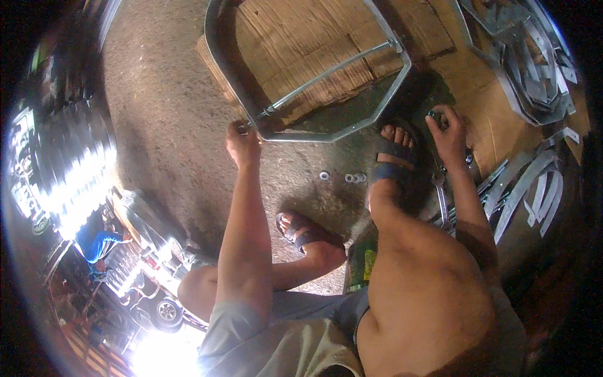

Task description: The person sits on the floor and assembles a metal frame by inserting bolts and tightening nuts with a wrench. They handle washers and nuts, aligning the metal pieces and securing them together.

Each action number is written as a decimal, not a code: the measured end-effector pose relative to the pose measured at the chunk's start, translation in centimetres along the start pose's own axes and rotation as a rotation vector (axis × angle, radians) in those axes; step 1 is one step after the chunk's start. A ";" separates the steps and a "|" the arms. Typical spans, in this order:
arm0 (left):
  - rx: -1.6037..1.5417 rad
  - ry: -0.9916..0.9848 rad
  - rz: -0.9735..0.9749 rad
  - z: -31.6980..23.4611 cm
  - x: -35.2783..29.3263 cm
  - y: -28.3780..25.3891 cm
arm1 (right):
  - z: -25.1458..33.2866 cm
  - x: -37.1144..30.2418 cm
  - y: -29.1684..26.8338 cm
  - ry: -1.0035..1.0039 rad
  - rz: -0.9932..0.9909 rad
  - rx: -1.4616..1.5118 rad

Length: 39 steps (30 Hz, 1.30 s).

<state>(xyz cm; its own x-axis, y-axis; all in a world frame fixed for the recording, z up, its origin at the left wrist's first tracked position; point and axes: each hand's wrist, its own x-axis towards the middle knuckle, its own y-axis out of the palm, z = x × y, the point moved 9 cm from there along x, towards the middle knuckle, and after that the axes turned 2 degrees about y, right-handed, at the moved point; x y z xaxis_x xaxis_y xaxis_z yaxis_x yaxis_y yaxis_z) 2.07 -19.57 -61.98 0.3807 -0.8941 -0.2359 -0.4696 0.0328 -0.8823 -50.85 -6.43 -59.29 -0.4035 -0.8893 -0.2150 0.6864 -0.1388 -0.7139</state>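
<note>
A grey metal frame [333, 136] with angled corners lies partly on cardboard in front of me, and a thin metal rod [326, 74] spans it from side to side. My left hand [244, 147] is closed at the frame's near left corner, fingers around the rod's end outside the frame; a small metallic bit shows between them. Off to the right, beyond my sandalled foot, my right hand [450, 135] pinches a small dark piece [433, 115], too small to name. Small pale metal rings [324, 176], like nuts or washers, lie on the floor between my feet.
Cardboard [282, 50] lies under the frame. A wrench [441, 196] rests by my right forearm. Curved metal strips [524, 188] and stacked metal frames [534, 69] lie at right. A person in blue [97, 242] and a vehicle wheel [167, 312] appear at far left.
</note>
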 end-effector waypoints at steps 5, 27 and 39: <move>-0.023 -0.042 -0.014 -0.4 -0.9 -0.9 | 1.4 -0.2 -0.1 0.052 0.000 0.014; -0.632 -0.244 -0.036 -2.7 -3.9 1.0 | 2.8 -0.4 1.3 0.005 0.023 0.123; -0.778 0.086 0.380 -15.0 -14.7 4.3 | 9.9 -0.4 0.4 -0.194 0.001 0.213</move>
<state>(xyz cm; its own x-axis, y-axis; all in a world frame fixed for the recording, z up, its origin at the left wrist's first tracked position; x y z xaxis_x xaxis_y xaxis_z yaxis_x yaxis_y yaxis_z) -17.50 -13.04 -56.20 0.0410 -0.9164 -0.3982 -0.9756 0.0493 -0.2140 -44.41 -10.41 -52.83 -0.2932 -0.9535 -0.0695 0.8066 -0.2077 -0.5534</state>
